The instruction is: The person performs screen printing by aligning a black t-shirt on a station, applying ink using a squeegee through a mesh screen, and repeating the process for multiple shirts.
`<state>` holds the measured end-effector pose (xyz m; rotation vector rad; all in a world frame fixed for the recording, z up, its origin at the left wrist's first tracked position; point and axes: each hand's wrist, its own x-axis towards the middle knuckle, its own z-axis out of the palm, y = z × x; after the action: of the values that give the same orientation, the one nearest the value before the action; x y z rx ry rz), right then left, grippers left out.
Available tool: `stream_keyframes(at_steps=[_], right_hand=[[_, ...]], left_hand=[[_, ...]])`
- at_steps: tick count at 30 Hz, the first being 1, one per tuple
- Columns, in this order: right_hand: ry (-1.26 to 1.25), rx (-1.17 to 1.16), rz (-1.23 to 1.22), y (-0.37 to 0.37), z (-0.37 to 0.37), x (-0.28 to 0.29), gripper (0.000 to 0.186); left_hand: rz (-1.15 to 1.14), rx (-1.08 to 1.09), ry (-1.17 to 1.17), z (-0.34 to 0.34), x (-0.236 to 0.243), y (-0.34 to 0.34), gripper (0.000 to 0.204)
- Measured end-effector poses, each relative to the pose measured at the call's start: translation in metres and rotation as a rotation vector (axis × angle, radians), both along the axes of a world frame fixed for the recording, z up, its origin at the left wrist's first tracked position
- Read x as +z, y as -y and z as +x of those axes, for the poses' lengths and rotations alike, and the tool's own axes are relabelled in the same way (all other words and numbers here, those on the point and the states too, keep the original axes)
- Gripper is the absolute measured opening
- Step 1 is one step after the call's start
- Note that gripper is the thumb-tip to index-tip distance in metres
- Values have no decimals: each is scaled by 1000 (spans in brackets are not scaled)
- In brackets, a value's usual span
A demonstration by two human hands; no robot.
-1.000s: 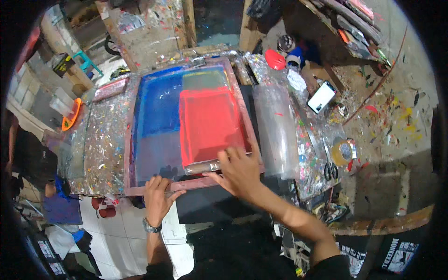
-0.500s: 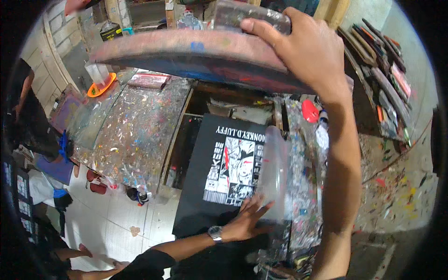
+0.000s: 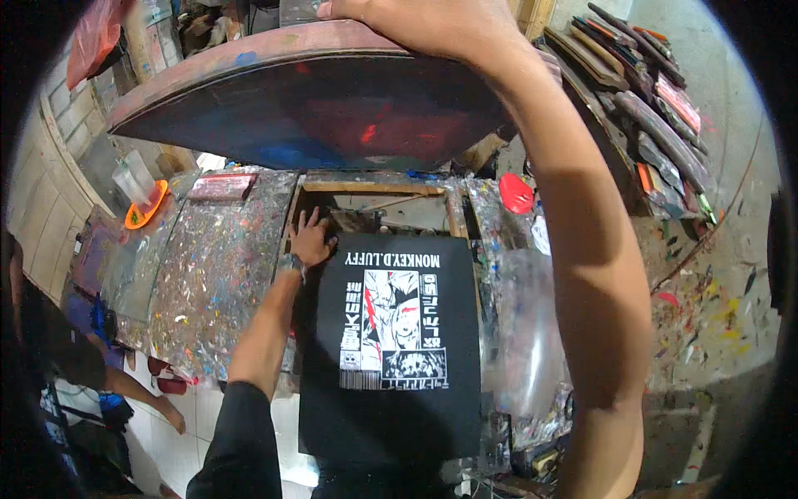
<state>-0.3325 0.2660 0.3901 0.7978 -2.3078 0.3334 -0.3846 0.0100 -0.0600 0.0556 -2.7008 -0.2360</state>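
Screen frame [image 3: 307,108] is tilted up above the far side of the table [image 3: 224,274], dark underside with blue and red stains shown to the camera. Its raised rim is gripped by right hand [image 3: 449,29]; hand is closed over the edge, thumb laid toward a grey slab [image 3: 299,10] behind the rim. Fingers are partly cut off by the upper edge, so exact closure can't be told.

Left hand [image 3: 311,243] is open, fingers spread, nothing held; it is placed at the upper-left corner of the black panel [image 3: 391,424]. Whether the panel is touched can't be told.

Panel is laid flat in front of the wearer, below the frame, with a white print [image 3: 395,320] marked in red, lettering upside down in view. Clear plastic sheet [image 3: 525,333] is seen just right of it. Orange tray [image 3: 146,205] and pinkish bar [image 3: 221,186] are set at left, red lump [image 3: 517,193] at right, stacked bars [image 3: 665,116] beyond
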Motion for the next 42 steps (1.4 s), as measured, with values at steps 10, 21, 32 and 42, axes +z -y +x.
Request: stream_keyframes(at_steps=[10,21,32,42], right_hand=[[0,-63,2,-7,-19,-5,80],[-116,-95,176,16,-38,10,75],[13,110,64,-3,-10,-5,76],[-32,136,115,19,-64,15,80]], left_hand=[[824,158,-514,104,70,66,26],[-146,1061,-802,462,86,323,36],[278,-1006,39,271,43,-273,57],[-62,-290,419,311,22,-34,81]])
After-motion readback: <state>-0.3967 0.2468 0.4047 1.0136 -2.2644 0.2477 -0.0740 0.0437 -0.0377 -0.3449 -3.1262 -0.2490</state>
